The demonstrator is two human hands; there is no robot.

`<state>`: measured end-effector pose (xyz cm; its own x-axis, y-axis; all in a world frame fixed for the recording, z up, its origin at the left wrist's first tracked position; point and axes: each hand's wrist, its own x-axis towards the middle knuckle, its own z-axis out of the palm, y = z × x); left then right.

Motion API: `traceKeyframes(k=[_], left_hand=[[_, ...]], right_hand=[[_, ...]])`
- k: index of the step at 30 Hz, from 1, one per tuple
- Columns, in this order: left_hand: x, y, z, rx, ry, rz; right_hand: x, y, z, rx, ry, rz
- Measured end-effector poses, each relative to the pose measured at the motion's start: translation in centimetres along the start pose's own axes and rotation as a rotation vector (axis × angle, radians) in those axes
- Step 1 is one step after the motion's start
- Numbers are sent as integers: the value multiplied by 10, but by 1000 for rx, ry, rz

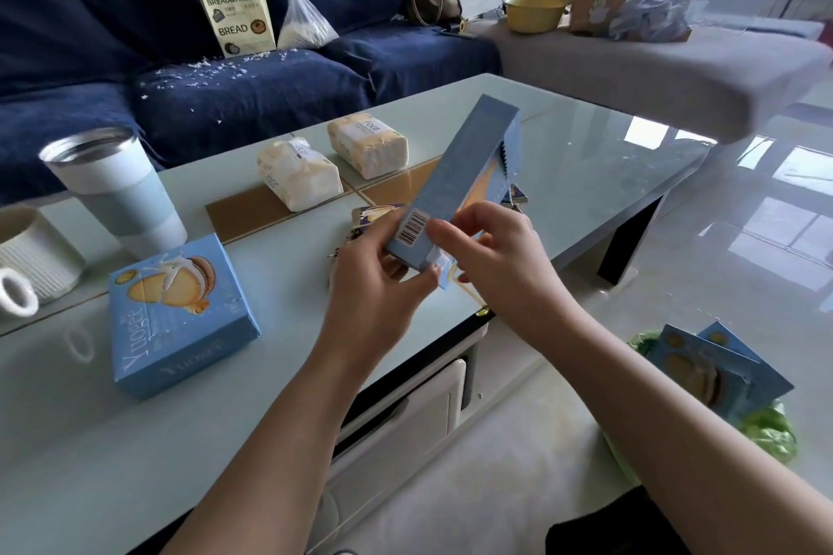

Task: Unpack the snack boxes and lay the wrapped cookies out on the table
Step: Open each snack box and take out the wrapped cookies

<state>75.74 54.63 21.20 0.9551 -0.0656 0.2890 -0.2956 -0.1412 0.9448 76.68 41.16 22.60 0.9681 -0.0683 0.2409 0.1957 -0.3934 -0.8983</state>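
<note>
While held above the glass counter [563,140] by both hands, blue snack box [455,180] with a barcode label on its near end, long axis tilted, far end raised and pointing away toward the sofa [225,104], near end low. Left hand [378,279] curled under the near end, thumb and fingers gripping it. Right hand [491,252] pinching the same end from the right side. Beneath the hands, blue wrapped cookies [374,214] partly hidden on the counter. To the left, flat on the counter, second blue box [180,315] printed "YUOGEE" with a cookie picture. Further back, two pale wrapped packs [333,160] marked "Face". Near the left edge, white tumbler [117,189] and ribbed white mug [31,257]. On the sofa, paper bag [239,18] reading "BREAD&FRESH" and "BREAD". On the floor at right, flattened blue boxes [716,370].
</note>
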Motion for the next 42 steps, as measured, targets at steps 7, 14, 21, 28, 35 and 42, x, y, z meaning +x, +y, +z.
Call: traceKeyframes(k=[7,14,21,28,35,42], left_hand=[[1,-1,1,97,-23,32],[2,-3,1,112,3,16],[0,-9,-4,378,48,72],[-2,-8,-4,424,40,81],[0,-13,-6,386,38,68],[-3,-13,-4,525,47,112]], right_hand=[[5,-1,-5,104,-96,13],[6,5,-9,151,-162,-26],[10,9,-16,177,-148,89],[10,7,-19,303,-199,180],[10,8,-25,332,-271,171],[11,7,-27,286,-316,293]])
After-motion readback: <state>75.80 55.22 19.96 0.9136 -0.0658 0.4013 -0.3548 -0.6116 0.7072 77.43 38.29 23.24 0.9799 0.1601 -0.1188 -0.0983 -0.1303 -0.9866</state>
